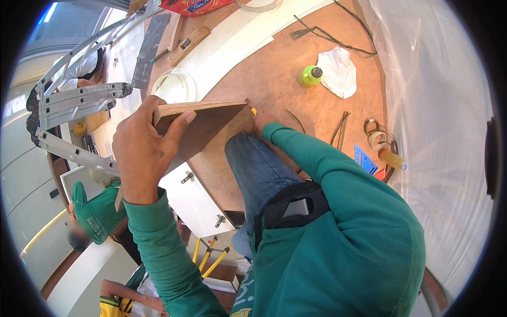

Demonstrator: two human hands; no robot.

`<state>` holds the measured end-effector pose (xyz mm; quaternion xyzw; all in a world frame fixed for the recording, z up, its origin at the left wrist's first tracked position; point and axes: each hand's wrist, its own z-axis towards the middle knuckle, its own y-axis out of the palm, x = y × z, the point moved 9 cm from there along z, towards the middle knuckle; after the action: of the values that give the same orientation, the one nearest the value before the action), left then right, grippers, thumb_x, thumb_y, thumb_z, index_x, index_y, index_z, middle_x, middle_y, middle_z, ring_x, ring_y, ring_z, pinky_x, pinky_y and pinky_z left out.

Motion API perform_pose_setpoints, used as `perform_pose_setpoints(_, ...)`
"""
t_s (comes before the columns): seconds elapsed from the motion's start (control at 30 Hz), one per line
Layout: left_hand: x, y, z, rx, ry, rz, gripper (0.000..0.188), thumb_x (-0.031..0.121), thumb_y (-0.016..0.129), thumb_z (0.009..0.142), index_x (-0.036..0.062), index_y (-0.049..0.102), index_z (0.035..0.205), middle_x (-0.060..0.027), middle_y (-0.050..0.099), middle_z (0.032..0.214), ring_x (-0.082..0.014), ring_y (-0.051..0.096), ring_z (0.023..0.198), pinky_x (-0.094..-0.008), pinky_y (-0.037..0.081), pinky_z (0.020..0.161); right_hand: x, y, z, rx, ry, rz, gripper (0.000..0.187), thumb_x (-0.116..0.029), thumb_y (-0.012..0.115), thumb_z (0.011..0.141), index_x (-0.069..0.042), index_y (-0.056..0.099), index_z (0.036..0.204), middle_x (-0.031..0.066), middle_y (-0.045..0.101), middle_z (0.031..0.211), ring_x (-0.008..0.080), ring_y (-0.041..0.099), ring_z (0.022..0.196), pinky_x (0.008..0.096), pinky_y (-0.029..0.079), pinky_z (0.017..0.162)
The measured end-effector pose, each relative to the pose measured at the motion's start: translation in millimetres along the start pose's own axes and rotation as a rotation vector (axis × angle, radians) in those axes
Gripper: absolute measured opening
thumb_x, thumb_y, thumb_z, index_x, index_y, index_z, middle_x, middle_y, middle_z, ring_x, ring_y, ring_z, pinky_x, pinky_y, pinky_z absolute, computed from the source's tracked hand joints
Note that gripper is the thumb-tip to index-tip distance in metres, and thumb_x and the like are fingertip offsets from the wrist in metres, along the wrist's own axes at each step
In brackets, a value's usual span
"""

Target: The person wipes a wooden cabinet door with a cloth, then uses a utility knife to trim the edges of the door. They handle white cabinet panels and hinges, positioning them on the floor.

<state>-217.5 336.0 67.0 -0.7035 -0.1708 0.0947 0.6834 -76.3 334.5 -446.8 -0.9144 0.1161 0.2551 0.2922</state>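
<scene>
My left hand point(145, 145) grips the near end of a dark-faced plywood board point(195, 127), thumb on its face and fingers wrapped over the edge. The board is held up at a tilt, its pale layered edge uppermost. At its far corner my right hand point(260, 121) is closed on a small yellow tool point(254, 111), mostly hidden in the fingers. The tool's kind does not show. My bent knee point(259, 158) in jeans rests on the brown work surface point(253, 68), just below the right hand.
A yellow-green bottle point(310, 76) and white cloth point(338, 72) lie beyond; tape rolls point(377, 139) and a blue piece point(364, 158) sit to the right. A wooden hand plane point(189, 46) lies far left. A folding ladder point(79, 103) and co-workers point(100, 211) are at left.
</scene>
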Motion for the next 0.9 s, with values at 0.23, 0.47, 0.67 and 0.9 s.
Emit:
perform_pose_setpoints(0.23,1.1,1.5,-1.8,0.073,-0.011,0.017,0.049,0.047,0.091,0.078,0.0061,0.07,0.096,-0.0154,0.072,0.076,-0.0358,0.071,0.071,-0.0436,0.053,0.064,6.8,9.9,14.1,0.003,-0.02,-0.128,0.04,-0.024,0.055,0.101,-0.001,0.067,0.13,0.0284,0.074,0.118,0.0452,0.073,0.108,0.0551,0.057,0.093)
perform_pose_setpoints(0.47,1.4,0.7,1.1,0.079,-0.035,0.023,0.049,0.047,0.091,0.077,0.0077,0.071,0.097,-0.0151,0.073,0.08,-0.0356,0.073,0.076,-0.0442,0.055,0.067,16.4,2.8,10.7,-0.006,-0.026,-0.108,0.038,-0.026,0.056,0.099,-0.001,0.073,0.123,0.0282,0.073,0.119,0.0443,0.072,0.109,0.0531,0.057,0.095)
perform_pose_setpoints(0.67,-0.7,3.1,2.3,0.03,-0.066,0.012,0.048,0.049,0.09,0.078,0.0084,0.07,0.096,-0.0139,0.073,0.081,-0.0351,0.073,0.078,-0.0457,0.055,0.069,29.5,-4.2,-15.8,0.03,-0.047,-0.048,0.039,-0.027,0.05,0.102,0.001,0.068,0.123,0.0302,0.072,0.118,0.0472,0.071,0.107,0.0555,0.056,0.093)
perform_pose_setpoints(0.9,-2.1,5.8,-1.7,0.033,-0.06,0.032,0.049,0.043,0.09,0.08,0.0039,0.065,0.094,-0.0175,0.071,0.079,-0.0367,0.072,0.075,-0.0453,0.054,0.068,-1.8,-16.0,-13.5,-0.004,-0.113,-0.077,0.038,-0.028,0.052,0.103,0.002,0.069,0.118,0.0295,0.073,0.114,0.0475,0.072,0.103,0.0575,0.056,0.09)
